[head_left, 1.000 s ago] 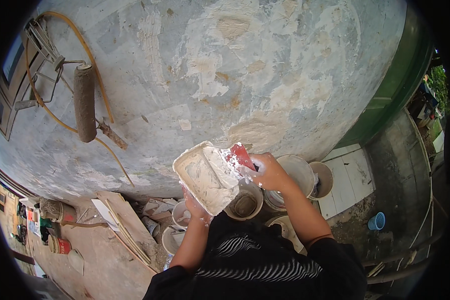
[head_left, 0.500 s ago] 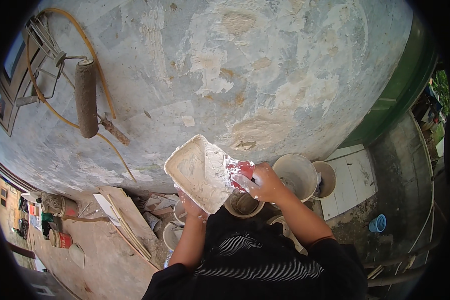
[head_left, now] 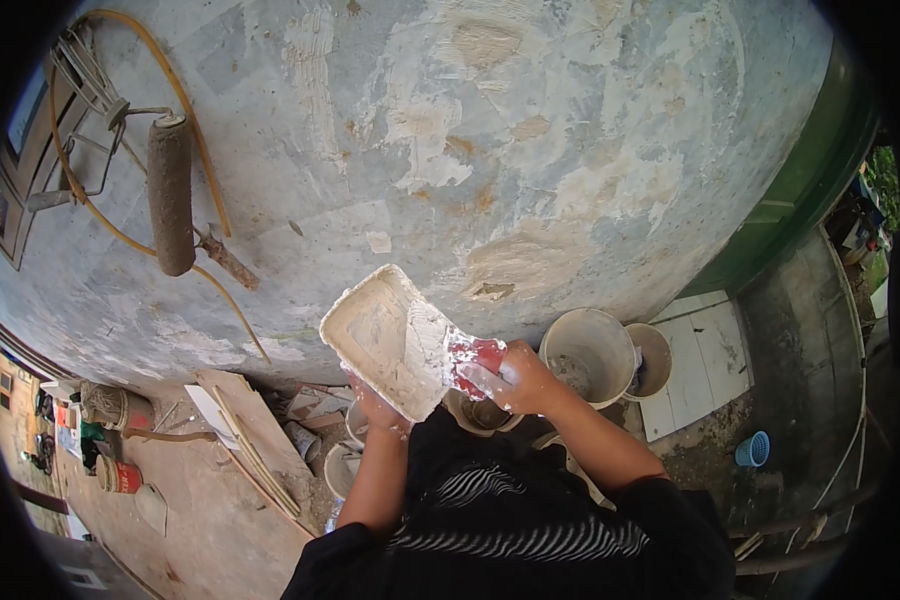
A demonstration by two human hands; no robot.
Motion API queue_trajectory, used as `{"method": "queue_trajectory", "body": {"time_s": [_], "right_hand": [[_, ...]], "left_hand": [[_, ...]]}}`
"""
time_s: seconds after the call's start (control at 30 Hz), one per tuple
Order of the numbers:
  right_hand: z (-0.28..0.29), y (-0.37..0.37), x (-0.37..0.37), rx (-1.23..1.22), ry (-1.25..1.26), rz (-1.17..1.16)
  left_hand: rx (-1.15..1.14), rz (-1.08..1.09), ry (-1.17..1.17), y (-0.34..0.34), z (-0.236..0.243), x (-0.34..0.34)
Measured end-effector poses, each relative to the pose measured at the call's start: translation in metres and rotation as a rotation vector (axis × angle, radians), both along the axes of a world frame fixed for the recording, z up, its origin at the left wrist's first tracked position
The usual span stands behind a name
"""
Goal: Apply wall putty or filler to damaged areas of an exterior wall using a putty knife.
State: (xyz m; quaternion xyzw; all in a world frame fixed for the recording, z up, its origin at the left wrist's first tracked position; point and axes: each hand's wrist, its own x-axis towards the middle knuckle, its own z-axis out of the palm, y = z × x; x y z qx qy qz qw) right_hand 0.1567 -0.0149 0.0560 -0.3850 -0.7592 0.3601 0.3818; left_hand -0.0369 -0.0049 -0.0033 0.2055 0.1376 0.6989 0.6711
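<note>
A rectangular tub (head_left: 355, 325), crusted with off-white filler, is tilted in front of my chest. My left hand (head_left: 376, 408) is wrapped round its near lower side, fingers mostly hidden beneath it. In my right hand (head_left: 522, 378) is the red handle of a filler-smeared putty knife (head_left: 478, 358). The knife's wide blade, coated in paste, lies over the tub's right side. Beyond the tub rises a patchy grey-blue wall (head_left: 400, 150) with cream filler patches and a small rough hole (head_left: 493, 291).
Two pale buckets (head_left: 590, 352) (head_left: 652, 362) stand at the wall's foot on the right, and another bucket (head_left: 482, 416) is below the knife. A paint roller (head_left: 172, 195) and a yellow hose (head_left: 185, 95) hang at left. Boards (head_left: 255, 430) lean left; a blue basket (head_left: 754, 449) sits right.
The tub and my right hand have shifted slightly left. The putty knife's blade has moved a little deeper over the tub. Both hands keep their holds.
</note>
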Motion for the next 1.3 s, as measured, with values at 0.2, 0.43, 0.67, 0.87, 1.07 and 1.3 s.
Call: {"method": "queue_trajectory", "body": {"time_s": [0.2,0.43,0.67,0.87,1.07,1.3], "right_hand": [[-0.021,0.003,-0.004,-0.017,0.041,-0.022],[-0.045,-0.004,-0.015,-0.436,0.360,-0.003],[-0.046,-0.011,-0.027,-0.737,0.741,-0.005],[-0.049,-0.013,-0.031,-0.842,0.949,-0.013],[-0.065,-0.016,-0.021,-0.915,1.017,-0.038],[-0.075,-0.018,-0.010,-0.956,1.201,-0.124]], "left_hand": [[0.024,-0.051,-0.104,0.006,-0.010,-0.006],[0.086,-0.096,-0.085,0.006,-0.012,-0.004],[0.094,-0.049,0.088,0.004,-0.025,-0.004],[0.285,-0.175,-0.030,0.008,-0.051,-0.006],[0.017,0.010,0.303,-0.003,-0.045,0.012],[0.093,0.097,0.488,0.001,-0.087,0.006]]}}
